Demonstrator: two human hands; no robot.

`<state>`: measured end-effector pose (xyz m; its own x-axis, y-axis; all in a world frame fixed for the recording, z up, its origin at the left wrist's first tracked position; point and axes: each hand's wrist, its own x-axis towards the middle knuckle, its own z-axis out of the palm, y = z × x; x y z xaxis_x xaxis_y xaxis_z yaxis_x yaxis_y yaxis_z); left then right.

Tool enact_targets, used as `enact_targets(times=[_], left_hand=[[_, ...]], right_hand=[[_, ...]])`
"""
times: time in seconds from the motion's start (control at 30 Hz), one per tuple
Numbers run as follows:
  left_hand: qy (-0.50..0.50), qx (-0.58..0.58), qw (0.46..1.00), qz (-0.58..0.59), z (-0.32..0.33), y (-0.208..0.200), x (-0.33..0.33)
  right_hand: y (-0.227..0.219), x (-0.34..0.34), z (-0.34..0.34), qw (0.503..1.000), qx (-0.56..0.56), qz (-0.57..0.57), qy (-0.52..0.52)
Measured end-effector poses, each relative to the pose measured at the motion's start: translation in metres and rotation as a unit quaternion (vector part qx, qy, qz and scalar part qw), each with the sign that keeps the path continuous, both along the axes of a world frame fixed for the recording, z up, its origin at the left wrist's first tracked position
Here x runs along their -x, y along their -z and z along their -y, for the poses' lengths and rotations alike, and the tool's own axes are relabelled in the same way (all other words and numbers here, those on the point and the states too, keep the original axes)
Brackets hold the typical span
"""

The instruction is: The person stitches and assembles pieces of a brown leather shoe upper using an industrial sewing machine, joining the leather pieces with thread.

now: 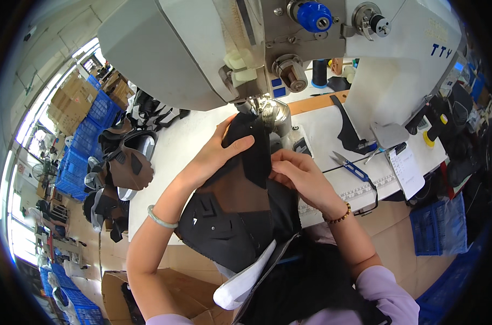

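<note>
Nearest to me, a white lining flap (245,281) hangs from the bottom of the black and brown shoe upper (240,206), which fills the middle of my view, just above my lap. I see my left forearm come up from the lower edge with a pale green bangle (160,218) at the wrist. My left hand (216,154) lies over the top left of the upper, thumb stretched across the black part and fingers curled behind it, so it grips the piece from that side. My right hand (299,174), a beaded bracelet (340,216) on its wrist, pinches the black edge of the upper between thumb and fingertips, closed on the material. The upper's top end sits right under the needle area of the grey sewing machine (202,49), against its shiny metal post (275,116). To the right, blue-handled snips (351,167) lie on the white table (181,141), near a ruler strip at its front edge. Further left, more brown and black uppers (124,168) are heaped by the table's edge. Beyond them stand blue crates (80,154) and cardboard boxes (72,103) near the windows.
</note>
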<state>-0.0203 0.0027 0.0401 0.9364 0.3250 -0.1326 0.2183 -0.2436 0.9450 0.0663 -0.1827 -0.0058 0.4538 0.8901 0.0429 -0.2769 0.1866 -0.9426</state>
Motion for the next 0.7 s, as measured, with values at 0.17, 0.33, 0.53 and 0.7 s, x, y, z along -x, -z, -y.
enact_targets(times=[0.17, 0.33, 0.53, 0.7], left_hand=[[-0.003, -0.005, 1.0, -0.002, 0.001, -0.003, 0.001], [-0.009, -0.001, 1.0, -0.001, 0.003, -0.004, 0.002], [0.008, -0.019, 1.0, 0.023, 0.0, -0.001, 0.002], [-0.004, -0.05, 0.998, 0.029, 0.0, 0.002, 0.004]], right_hand=[[0.012, -0.008, -0.005, 0.998, -0.016, 0.041, -0.034], [0.012, 0.012, -0.006, 0.997, -0.049, 0.028, 0.051], [0.002, 0.009, -0.007, 0.994, -0.061, -0.083, 0.029], [0.002, 0.011, -0.014, 0.995, -0.07, 0.016, 0.064]])
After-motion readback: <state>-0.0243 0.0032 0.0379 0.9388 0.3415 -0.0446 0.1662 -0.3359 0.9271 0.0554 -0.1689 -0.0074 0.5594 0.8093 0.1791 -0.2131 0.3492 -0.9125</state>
